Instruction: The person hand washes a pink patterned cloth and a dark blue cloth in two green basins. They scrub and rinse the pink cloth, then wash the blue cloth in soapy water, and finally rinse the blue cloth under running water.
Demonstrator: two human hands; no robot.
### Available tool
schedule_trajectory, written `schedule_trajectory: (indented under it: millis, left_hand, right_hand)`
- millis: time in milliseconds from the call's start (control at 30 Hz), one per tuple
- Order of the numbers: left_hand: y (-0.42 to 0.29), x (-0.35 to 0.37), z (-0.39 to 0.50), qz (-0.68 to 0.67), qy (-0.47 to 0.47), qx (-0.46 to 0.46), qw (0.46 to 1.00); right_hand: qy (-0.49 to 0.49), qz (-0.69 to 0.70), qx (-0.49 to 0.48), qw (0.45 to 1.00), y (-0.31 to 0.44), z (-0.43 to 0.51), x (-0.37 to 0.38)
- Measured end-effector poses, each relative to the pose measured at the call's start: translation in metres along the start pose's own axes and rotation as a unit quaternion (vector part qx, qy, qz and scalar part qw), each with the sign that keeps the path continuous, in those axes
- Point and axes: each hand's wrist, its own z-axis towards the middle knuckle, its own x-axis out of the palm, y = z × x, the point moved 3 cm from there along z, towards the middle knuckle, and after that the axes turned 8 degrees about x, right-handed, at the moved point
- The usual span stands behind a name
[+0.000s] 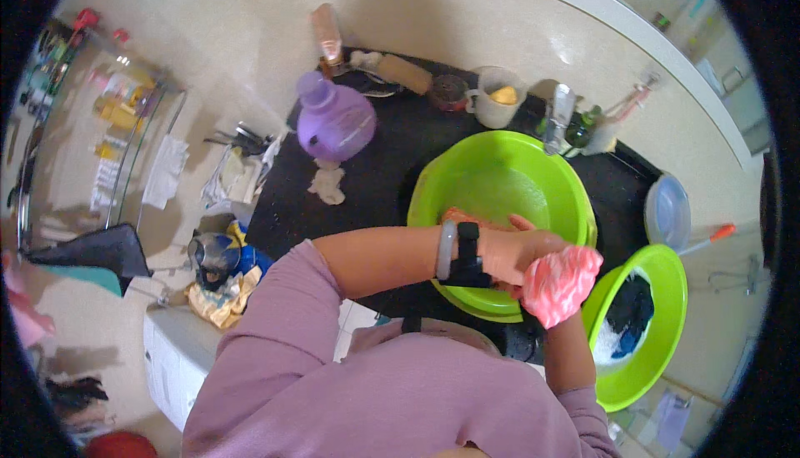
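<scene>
My left hand (531, 252), with a grey band and a black strap on its wrist, crosses over the large lime-green basin (500, 170). Its fingers meet a bunched pink-and-white cloth (559, 286), which looks wet or soapy. This cloth lies against my right forearm (569, 355), which comes up from below. Most of my right hand is hidden behind the left wrist and the cloth, so its grip is unclear. Beneath the tap (558, 117) stands the basin. To the right, a second, tilted lime-green basin (672, 327) contains dark cloth (630, 308) and white suds.
On the black countertop (387, 177) stand a purple jug (337, 120), a white mug (497, 105) and a green bottle (582, 127). A pale crumpled scrap (328, 184) lies before the jug. A clear tub (667, 211) sits at right. Glass shelves (125, 164) hang left.
</scene>
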Motion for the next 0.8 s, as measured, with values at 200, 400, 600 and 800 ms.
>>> schedule_trajectory:
  millis: [200,400,600,800]
  left_hand:
    - [-0.018,-0.016,-0.005,0.007,-0.008,0.023,1.0]
    - [-0.004,-0.013,-0.013,0.073,-0.122,-0.011,0.99]
    - [0.026,-0.009,-0.025,0.103,-0.334,-0.06,0.935]
    - [0.026,-0.013,-0.029,0.276,-0.274,-0.088,0.917]
  right_hand:
    - [-0.081,-0.437,-0.168,0.88,0.039,-0.033,0.028]
    - [-0.149,-0.695,-0.202,0.674,0.037,-0.028,0.003]
    - [-0.133,-0.521,-0.159,0.828,0.004,0.008,-0.055]
    - [-0.116,-0.435,-0.165,0.878,-0.014,0.023,-0.083]
